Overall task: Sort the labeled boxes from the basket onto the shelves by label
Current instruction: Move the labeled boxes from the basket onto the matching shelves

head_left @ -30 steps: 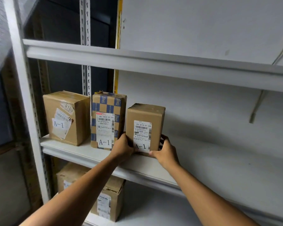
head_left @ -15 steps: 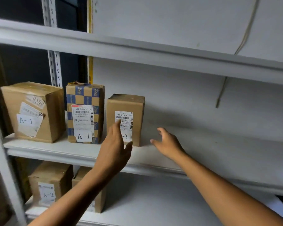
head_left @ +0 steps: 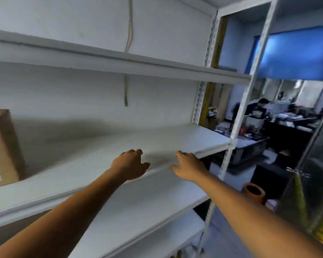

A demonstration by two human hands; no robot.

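One brown cardboard box (head_left: 2,146) stands on the white middle shelf (head_left: 101,161) at the far left edge of the view, with part of a white label showing. My left hand (head_left: 130,165) hovers over the shelf's front edge, fingers loosely bent, holding nothing. My right hand (head_left: 188,167) is beside it to the right, fingers relaxed and empty. Both hands are well to the right of the box. The basket is out of view.
A white upper shelf (head_left: 119,62) runs above and a lower shelf (head_left: 138,211) below. The rack's right upright (head_left: 229,146) stands at the shelf end. Beyond it lie cluttered desks with people and an orange pot (head_left: 254,192) on the floor.
Both hands have let go of the A-1 box and drawn away to the right. The view has swung right, so the other boxes are out of frame.
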